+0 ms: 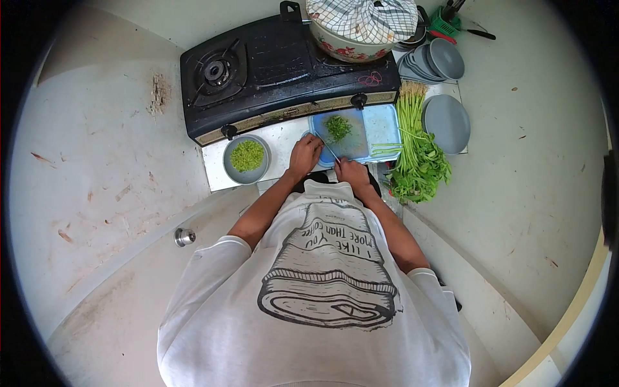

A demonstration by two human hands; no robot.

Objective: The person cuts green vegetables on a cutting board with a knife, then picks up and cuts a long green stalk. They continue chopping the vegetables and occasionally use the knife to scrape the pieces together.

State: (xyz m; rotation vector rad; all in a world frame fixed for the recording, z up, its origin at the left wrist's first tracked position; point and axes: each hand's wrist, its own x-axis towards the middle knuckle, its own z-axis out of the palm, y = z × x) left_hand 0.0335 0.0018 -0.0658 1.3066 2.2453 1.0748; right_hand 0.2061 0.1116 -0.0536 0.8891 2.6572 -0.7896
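My right hand (352,174) is closed around the handle of a knife (327,148), at the near edge of a blue cutting board (382,122). The blade slants up and left across the board. At its far end, the fingers of my left hand (306,155) are curled together; what they grip, if anything, is too small to make out. Just beyond the blade lies a small heap of chopped green leaves (337,128). Left of my left hand stands a grey bowl (228,169) with finely chopped pale green pieces (247,156). A few cut stalks (385,149) rest on the board's right side.
A black two-burner gas stove (274,64) spans the back, bearing a floral pot (351,51) under a checked cloth (364,19). To the right lie a bunch of leafy stalks (419,161), a grey plate (447,124) and stacked grey dishes (445,59). Behind them sits a green basket (445,22).
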